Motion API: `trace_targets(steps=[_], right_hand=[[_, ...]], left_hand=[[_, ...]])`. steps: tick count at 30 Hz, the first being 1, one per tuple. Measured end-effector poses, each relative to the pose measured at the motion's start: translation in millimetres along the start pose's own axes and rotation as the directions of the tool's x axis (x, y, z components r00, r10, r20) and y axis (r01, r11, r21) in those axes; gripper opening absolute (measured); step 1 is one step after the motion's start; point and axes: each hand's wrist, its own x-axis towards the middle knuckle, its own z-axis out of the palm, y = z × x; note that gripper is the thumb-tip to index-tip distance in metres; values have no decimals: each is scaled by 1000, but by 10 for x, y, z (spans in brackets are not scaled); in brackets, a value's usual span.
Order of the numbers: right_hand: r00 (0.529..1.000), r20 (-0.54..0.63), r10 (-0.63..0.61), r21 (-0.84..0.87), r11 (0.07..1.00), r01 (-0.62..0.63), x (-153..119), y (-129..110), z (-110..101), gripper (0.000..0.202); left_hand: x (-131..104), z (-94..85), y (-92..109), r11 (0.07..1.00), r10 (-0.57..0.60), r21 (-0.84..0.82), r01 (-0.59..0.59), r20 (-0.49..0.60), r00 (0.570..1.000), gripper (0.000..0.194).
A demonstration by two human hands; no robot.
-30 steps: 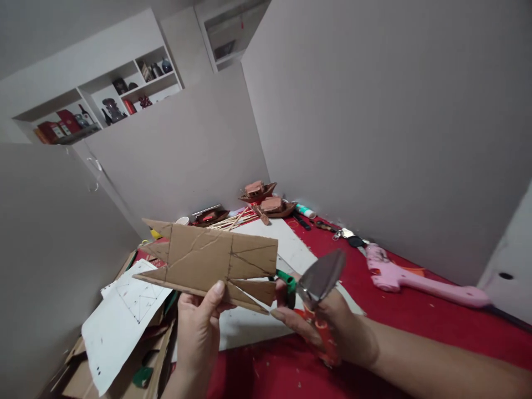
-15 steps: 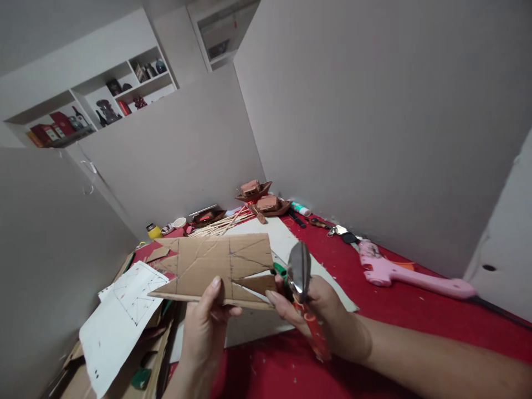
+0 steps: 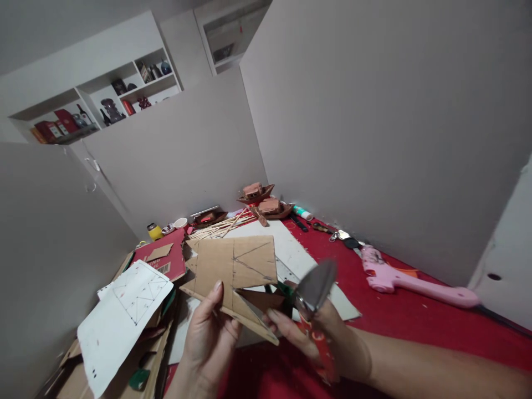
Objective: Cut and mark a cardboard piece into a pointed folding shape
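Observation:
Both hands are around a tan cardboard piece (image 3: 216, 257) marked with dark drawn lines, with pointed cuts at its left end. My left hand (image 3: 210, 332) grips its lower edge, thumb on top and fingers underneath. My right hand (image 3: 328, 332) is closed around shears with red-orange handles (image 3: 322, 349); their broad metal blades (image 3: 316, 285) point up and are slightly blurred. The right fingertips are at a darker, pointed flap (image 3: 261, 302) on the cardboard's right side, beside a slit. The lower strip of the cardboard slants down to the right.
Left are a white sheet with a line drawing (image 3: 124, 310), cardboard scraps and a red box panel (image 3: 177, 252). Behind are thin wooden sticks (image 3: 220, 228) and brown model boats (image 3: 272, 208). A pink glue gun (image 3: 415, 285) lies right on the red surface (image 3: 394, 332).
The cardboard has shifted right and its lower strip now slopes down to the right, widening the gap at the slit. The shears in my right hand have tilted right.

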Motion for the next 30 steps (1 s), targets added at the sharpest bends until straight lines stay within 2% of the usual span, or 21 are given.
trace_targets(steps=[3,7,12,14,17,20,22,25,28,30], right_hand=[[994,33,108,266,957,-113,-1,10,93,22],[954,111,280,595,750,-290,-17,71,197,27],[856,322,405,748,446,-492,9,118,223,33],[831,367,417,752,393,-529,41,119,210,37],[829,413,378,703,447,-553,86,97,168,43],[813,421,403,533,615,-581,123,51,89,52],[804,393,447,387,713,-585,156,38,11,51],[789,355,502,166,796,-582,230,94,-128,43],[832,305,463,-142,886,-441,305,204,-250,41],[839,325,436,-331,884,-331,336,242,-299,39]], left_hand=[[3,-8,5,1000,-7,4,7,21,1000,30],[22,-42,15,1000,-18,-7,18,29,999,30],[50,-75,19,1000,-20,-1,20,42,999,27],[58,-96,18,1000,-9,16,8,62,998,25],[56,-136,38,995,33,91,-42,106,994,22],[44,-158,114,965,166,181,-190,139,976,32],[39,-155,199,935,289,178,-306,118,950,36],[41,-143,357,899,420,123,-421,34,907,38],[55,-154,513,874,478,100,-476,4,878,35],[70,-178,595,861,497,110,-496,27,868,34]])
